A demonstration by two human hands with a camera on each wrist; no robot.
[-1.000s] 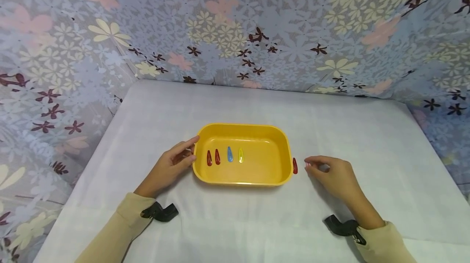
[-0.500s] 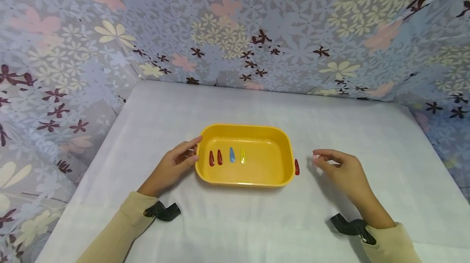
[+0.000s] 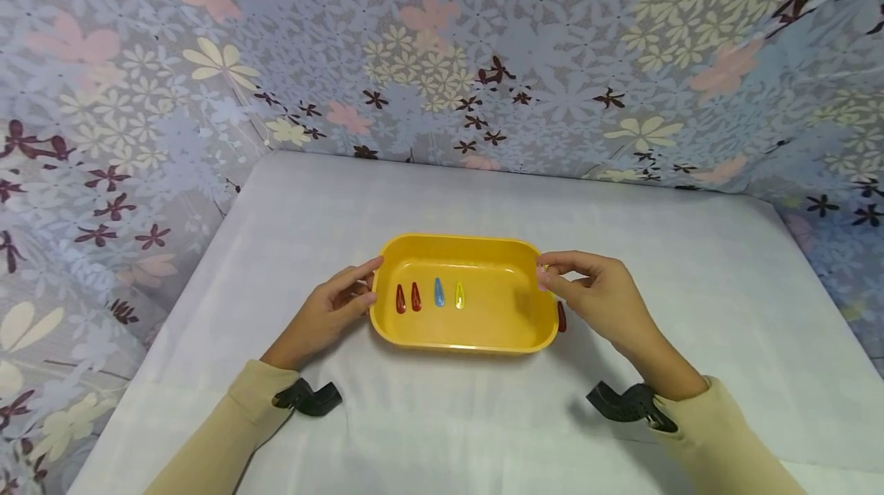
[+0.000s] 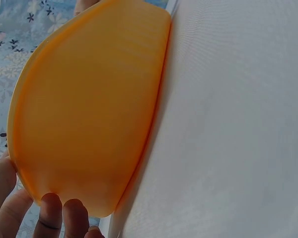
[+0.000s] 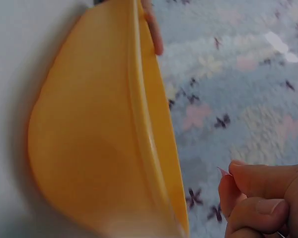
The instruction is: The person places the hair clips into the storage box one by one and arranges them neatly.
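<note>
A yellow tub (image 3: 483, 326) sits on the white cloth. Inside, toward its left, lie two red snap hair clips (image 3: 416, 297), a blue one (image 3: 439, 292) and a yellow one (image 3: 460, 295). My left hand (image 3: 331, 312) holds the tub's left end, its curled fingertips (image 4: 50, 208) against the outer wall. Over the right rim, my right hand (image 3: 597, 292) pinches a small pink hair clip (image 5: 223, 172) between thumb and forefinger, mostly hidden by the fingertips. Another red clip (image 3: 562, 317) lies outside by the tub's right end, partly under that hand.
White cloth (image 3: 442, 418) covers the flat surface around the tub. Flower-patterned fabric (image 3: 428, 57) rises behind and at both sides. A black wrist mount (image 3: 631, 403) is on the right sleeve and another (image 3: 307, 397) on the left.
My right hand first drew slightly away to the right, then moved left with the pink hair clip to the tub's right rim. The left hand stays at the tub's left end.
</note>
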